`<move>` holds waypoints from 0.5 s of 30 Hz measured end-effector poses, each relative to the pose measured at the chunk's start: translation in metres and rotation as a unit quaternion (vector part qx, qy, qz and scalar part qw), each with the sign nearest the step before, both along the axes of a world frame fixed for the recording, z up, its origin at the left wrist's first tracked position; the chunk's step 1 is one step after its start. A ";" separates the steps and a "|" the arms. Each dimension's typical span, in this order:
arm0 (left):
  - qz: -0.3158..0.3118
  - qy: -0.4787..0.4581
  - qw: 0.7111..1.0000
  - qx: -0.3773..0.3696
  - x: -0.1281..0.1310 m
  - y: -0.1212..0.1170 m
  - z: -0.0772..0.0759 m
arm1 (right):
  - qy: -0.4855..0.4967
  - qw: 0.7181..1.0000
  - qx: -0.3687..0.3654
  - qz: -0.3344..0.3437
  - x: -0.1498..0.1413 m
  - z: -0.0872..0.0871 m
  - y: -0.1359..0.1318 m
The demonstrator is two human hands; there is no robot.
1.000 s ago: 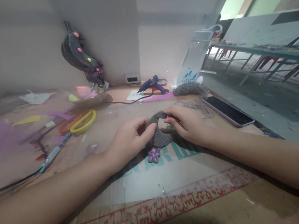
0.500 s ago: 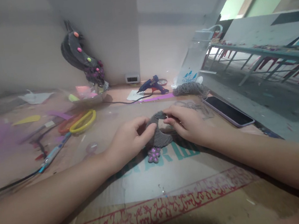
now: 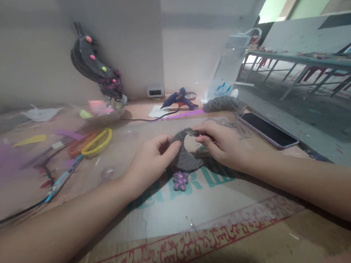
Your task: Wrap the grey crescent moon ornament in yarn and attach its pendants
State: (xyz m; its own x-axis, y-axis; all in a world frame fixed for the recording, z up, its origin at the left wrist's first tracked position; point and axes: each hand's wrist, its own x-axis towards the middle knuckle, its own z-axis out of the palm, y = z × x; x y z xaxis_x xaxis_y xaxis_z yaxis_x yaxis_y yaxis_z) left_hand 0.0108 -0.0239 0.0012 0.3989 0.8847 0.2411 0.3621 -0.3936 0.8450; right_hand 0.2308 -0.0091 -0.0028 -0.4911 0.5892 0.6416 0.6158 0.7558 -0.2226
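Note:
Between my hands is a dark grey, yarn-wrapped crescent, curved around an open gap on its right. My left hand pinches its left side between thumb and fingers. With thumb and fingertips, my right hand grips its upper right tip. Just below the crescent, a small grey flower with purple petals lies against its lower edge; whether it is attached I cannot tell. Loose grey yarn trails behind my right hand to a grey yarn skein.
A blue glue gun and a small digital clock stand at the back. On the right lies a phone. Yellow-handled scissors and a blue pen-like corded tool lie left. A larger decorated crescent leans at the wall.
The grey crescent has turned slightly between my hands, so its face and round gap show more fully. My right fingers have shifted a little at its tip.

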 end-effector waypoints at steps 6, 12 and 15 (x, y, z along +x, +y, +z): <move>0.026 -0.041 0.998 -0.041 0.000 0.004 -0.003 | 0.056 0.995 -0.086 -0.009 -0.002 0.000 0.001; 0.060 -0.092 0.993 -0.046 0.000 0.003 0.000 | 0.020 0.983 -0.181 0.032 -0.006 0.004 0.000; 0.073 -0.108 0.990 -0.042 0.000 0.004 0.002 | 0.030 0.980 -0.196 0.022 -0.008 0.004 -0.002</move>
